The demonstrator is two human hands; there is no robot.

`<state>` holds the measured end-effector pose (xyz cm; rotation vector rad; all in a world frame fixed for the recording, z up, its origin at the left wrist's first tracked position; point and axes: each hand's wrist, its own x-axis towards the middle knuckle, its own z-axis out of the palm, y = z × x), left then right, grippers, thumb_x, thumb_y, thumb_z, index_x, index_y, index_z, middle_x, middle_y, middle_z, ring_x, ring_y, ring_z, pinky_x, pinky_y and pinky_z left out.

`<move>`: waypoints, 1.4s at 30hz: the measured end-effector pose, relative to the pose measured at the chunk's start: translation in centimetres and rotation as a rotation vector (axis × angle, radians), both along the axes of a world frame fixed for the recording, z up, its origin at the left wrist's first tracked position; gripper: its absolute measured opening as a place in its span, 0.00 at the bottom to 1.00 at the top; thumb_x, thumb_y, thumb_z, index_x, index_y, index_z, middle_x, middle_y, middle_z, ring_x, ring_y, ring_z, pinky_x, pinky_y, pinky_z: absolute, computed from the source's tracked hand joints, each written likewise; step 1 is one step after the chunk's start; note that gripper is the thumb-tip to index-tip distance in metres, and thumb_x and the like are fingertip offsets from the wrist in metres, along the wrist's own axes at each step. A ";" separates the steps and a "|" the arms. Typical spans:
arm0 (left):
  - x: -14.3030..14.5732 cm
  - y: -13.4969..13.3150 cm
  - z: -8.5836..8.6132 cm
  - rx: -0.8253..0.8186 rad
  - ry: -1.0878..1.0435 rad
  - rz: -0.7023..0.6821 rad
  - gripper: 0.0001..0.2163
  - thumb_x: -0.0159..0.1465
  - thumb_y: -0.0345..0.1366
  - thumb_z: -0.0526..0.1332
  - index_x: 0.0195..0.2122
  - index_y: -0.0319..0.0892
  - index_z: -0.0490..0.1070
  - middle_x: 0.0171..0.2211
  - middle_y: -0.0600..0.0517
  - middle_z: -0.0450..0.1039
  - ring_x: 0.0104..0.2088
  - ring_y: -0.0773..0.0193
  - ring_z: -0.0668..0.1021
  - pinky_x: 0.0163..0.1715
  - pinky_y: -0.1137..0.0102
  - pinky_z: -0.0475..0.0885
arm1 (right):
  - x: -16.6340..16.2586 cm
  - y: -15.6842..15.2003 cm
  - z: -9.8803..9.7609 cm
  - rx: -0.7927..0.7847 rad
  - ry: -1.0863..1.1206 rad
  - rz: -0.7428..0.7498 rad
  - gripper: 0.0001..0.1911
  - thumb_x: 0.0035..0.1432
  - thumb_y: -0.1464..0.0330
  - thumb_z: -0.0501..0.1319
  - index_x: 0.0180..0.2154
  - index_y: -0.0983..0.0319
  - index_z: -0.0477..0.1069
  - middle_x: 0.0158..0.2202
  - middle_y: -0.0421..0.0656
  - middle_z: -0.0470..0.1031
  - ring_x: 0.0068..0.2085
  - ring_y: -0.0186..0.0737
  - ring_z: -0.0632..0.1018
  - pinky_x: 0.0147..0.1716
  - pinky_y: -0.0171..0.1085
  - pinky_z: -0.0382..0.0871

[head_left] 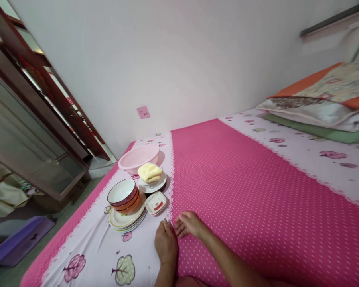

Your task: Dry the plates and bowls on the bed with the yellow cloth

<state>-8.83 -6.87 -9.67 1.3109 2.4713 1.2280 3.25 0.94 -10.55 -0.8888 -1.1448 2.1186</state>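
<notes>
My left hand [166, 242] is low over the bedspread, back up, its fingers pointing forward and nothing seen in it. Close beside it, my right hand [189, 224] is turned inward with loosely bent, parted fingers and holds nothing. Just ahead of them sits a small square white dish [156, 203] with a red mark. To its left, orange and dark red bowls [122, 193] are nested on a stack of plates [116, 224]. Behind the dish, a folded yellow cloth [150, 172] rests on a pile of white plates [161, 184].
A pink basin [139, 156] stands behind the crockery, near the wall. The bed has a pink dotted and white bedspread [227, 171]. Folded bedding and pillows [317, 111] are stacked at the far right. A purple tub [19, 241] lies on the floor at left, below the bed's edge.
</notes>
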 end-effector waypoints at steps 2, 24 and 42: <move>0.1 0.1 0.1 -0.019 0.025 0.005 0.20 0.74 0.43 0.44 0.36 0.43 0.74 0.34 0.39 0.80 0.37 0.49 0.81 0.40 0.60 0.70 | 0.7 0.2 0.3 -0.008 -0.038 -0.002 0.16 0.73 0.56 0.63 0.46 0.64 0.76 0.38 0.41 0.80 0.33 0.36 0.80 0.34 0.39 0.79; 0.6 -4.8 0.3 -0.134 0.433 -0.201 0.12 0.73 0.41 0.62 0.34 0.41 0.73 0.34 0.53 0.75 0.39 0.61 0.78 0.45 0.61 0.75 | 11.8 -9.5 -0.1 0.010 -0.264 -0.209 0.16 0.74 0.57 0.61 0.43 0.64 0.75 0.32 0.38 0.77 0.27 0.32 0.77 0.28 0.34 0.76; -11.1 -10.1 -0.2 -0.204 0.624 -0.008 0.27 0.74 0.36 0.43 0.69 0.35 0.67 0.72 0.40 0.63 0.73 0.44 0.63 0.71 0.41 0.52 | 11.6 -9.7 0.4 0.094 -0.249 -0.291 0.15 0.73 0.58 0.63 0.45 0.64 0.75 0.35 0.39 0.78 0.29 0.33 0.78 0.29 0.35 0.77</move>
